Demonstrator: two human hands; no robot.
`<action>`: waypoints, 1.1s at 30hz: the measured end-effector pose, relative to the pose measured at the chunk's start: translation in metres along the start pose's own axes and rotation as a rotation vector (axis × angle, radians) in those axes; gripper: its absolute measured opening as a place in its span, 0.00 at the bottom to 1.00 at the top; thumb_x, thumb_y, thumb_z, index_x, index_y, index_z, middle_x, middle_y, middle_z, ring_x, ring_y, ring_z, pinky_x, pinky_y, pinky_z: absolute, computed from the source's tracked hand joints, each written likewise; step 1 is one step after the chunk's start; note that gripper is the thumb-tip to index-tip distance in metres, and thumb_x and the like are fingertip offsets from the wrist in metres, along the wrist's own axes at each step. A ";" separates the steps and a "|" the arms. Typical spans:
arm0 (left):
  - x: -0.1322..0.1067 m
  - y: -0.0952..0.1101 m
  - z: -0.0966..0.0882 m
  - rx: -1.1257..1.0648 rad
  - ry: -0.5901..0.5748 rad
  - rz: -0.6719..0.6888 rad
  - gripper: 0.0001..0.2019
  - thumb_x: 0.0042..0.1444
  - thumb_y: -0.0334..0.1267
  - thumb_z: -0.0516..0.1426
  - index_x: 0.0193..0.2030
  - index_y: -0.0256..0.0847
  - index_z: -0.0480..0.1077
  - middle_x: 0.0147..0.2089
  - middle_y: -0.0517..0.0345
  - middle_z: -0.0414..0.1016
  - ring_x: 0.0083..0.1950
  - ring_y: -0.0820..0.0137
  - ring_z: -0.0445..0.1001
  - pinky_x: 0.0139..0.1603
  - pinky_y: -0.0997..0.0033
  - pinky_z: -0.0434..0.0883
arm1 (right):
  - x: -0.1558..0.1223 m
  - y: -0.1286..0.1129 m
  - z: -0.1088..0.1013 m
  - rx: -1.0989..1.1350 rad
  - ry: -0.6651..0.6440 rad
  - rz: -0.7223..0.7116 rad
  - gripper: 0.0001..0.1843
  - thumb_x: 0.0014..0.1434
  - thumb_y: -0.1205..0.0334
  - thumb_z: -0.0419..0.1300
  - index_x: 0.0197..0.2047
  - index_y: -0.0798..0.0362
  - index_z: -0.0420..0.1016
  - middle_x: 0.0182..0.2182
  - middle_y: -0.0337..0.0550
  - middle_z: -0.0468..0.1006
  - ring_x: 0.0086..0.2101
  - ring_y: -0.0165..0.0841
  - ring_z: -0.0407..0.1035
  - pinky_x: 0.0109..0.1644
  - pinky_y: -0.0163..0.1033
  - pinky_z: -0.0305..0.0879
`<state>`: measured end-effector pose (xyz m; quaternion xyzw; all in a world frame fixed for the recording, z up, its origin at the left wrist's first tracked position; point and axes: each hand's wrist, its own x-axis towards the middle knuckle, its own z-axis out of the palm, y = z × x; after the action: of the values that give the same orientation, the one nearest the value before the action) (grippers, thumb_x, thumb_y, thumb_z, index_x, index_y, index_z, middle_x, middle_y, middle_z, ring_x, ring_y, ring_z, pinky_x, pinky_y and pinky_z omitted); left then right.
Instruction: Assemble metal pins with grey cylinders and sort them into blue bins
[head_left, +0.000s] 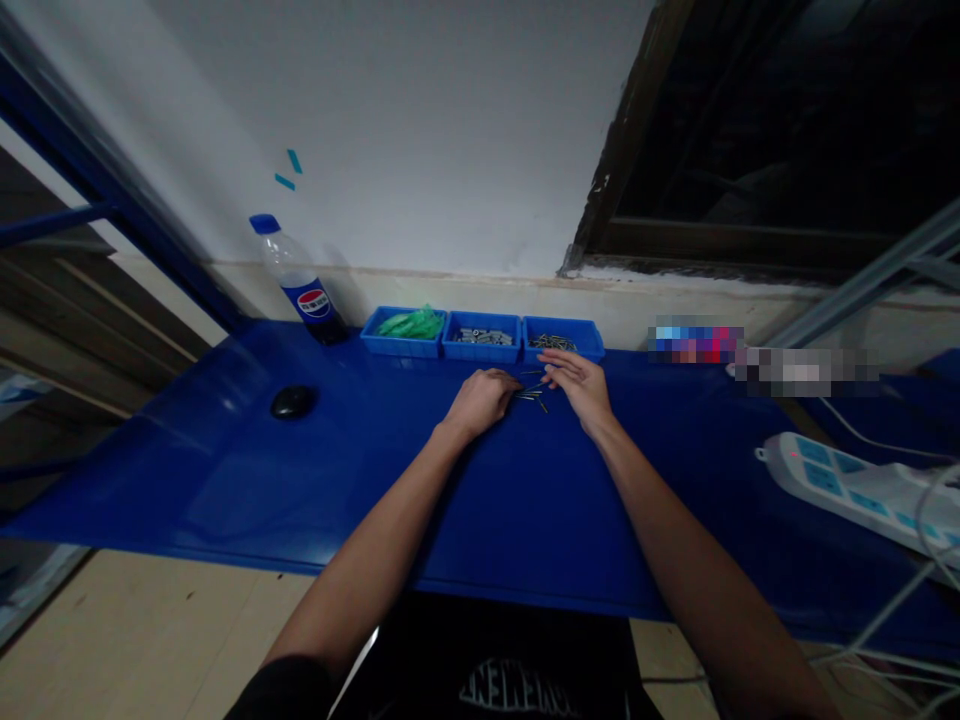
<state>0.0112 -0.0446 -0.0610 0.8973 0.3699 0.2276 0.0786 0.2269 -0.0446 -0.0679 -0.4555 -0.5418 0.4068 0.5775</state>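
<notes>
Nearest of all, a black shirt (517, 665) with pale lettering is showing, well this side of the middle tray (481, 352), and two bare forearms are slanting over the blue table (300, 490). A white power strip (855, 492) is sitting well to the right of the middle tray, its small red light glowing.

Now the hands! The left hand (484, 398) is resting on the tabletop just in front of the middle tray, its fingers curling and pressing together; the tips are hiding, so I can't tell whether they are pinching anything. The right hand (577, 385) is hovering in front and to the right of that same tray, fingers bending and slightly parting, thumb and forefinger coming close around the end of a thin rod; a firm pinch I can't confirm. Between the hands, the metal rods (531, 395) are lying in a loose scatter, just in front and to the right of the middle tray.

A rounded black object (292, 402) is lying off to its left. The middle tray itself is holding short grey tubes (480, 337); touching its right side, another tray (598, 347) is carrying thin metal pieces (551, 342); on its left, a third (401, 348) is cradling green plastic (412, 323). Farther left, a blue-capped bottle (300, 275) is standing, dark drink inside. Behind everything, the pale wall (450, 130) is rising.
</notes>
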 end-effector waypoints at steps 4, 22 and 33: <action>-0.001 -0.001 -0.002 0.023 0.016 -0.086 0.15 0.67 0.26 0.54 0.49 0.40 0.82 0.51 0.50 0.85 0.53 0.61 0.82 0.57 0.63 0.77 | 0.000 0.001 -0.001 0.003 0.001 0.011 0.20 0.54 0.52 0.71 0.49 0.50 0.84 0.47 0.51 0.87 0.32 0.37 0.79 0.35 0.42 0.72; 0.001 0.002 -0.003 -0.087 0.198 -0.163 0.13 0.72 0.30 0.49 0.54 0.38 0.73 0.49 0.46 0.76 0.45 0.64 0.77 0.50 0.64 0.75 | -0.004 -0.008 0.000 -0.001 0.004 0.049 0.18 0.52 0.53 0.71 0.46 0.50 0.84 0.43 0.49 0.88 0.30 0.34 0.77 0.34 0.40 0.70; 0.005 0.006 -0.004 -0.569 0.541 -0.196 0.11 0.59 0.30 0.65 0.49 0.38 0.74 0.51 0.50 0.77 0.39 0.70 0.83 0.45 0.67 0.81 | -0.007 -0.012 0.002 -0.037 -0.108 0.063 0.17 0.52 0.54 0.69 0.45 0.51 0.84 0.36 0.46 0.87 0.26 0.32 0.74 0.30 0.38 0.66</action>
<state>0.0166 -0.0456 -0.0535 0.7079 0.3833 0.5403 0.2452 0.2239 -0.0541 -0.0580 -0.4603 -0.5648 0.4387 0.5260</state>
